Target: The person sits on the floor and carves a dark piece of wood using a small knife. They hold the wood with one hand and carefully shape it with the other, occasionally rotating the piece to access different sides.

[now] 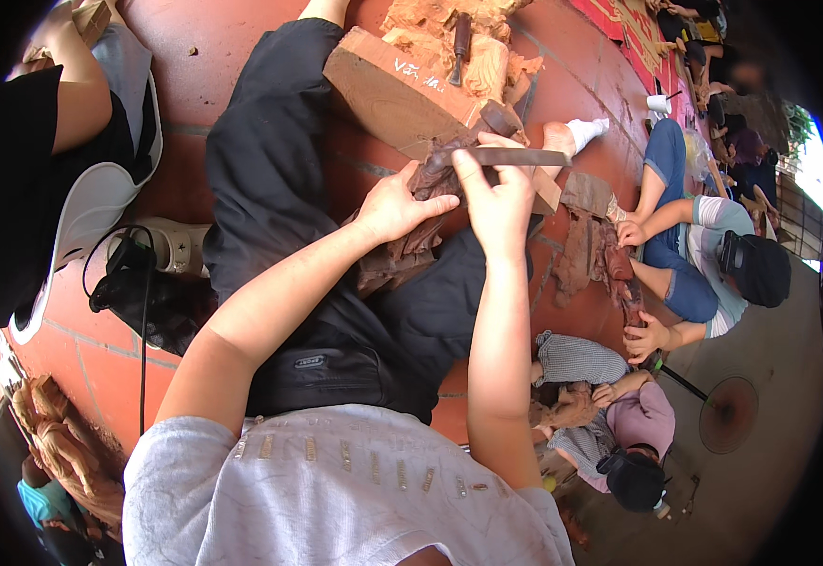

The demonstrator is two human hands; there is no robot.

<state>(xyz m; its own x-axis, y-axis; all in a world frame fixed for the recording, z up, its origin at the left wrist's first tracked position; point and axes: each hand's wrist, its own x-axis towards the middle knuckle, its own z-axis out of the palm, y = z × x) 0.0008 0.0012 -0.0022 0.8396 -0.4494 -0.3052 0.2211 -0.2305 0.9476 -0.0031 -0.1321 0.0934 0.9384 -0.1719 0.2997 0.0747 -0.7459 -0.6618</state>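
Observation:
A dark brown wood carving (397, 262) lies across my lap against the wooden block. My left hand (400, 203) is wrapped round its upper part, with the thumb stretched along it toward the right. In my right hand (498, 200) is a flat, straight brown-grey strip (529, 158), pinched between fingers and thumb and sticking out to the right. Whether it is a file or a sandpaper strip I cannot tell. My right fingertips are at the top of the carving, close to the left hand. The fingers hide part of the carved surface.
Ahead stands a large light wooden block (383, 90) with a rough pale carving and a dark-handled chisel (460, 52) on top. At right, a person in a cap (756, 269) handles a reddish carving (619, 264). A black bag (138, 292) lies at left on the red tiles.

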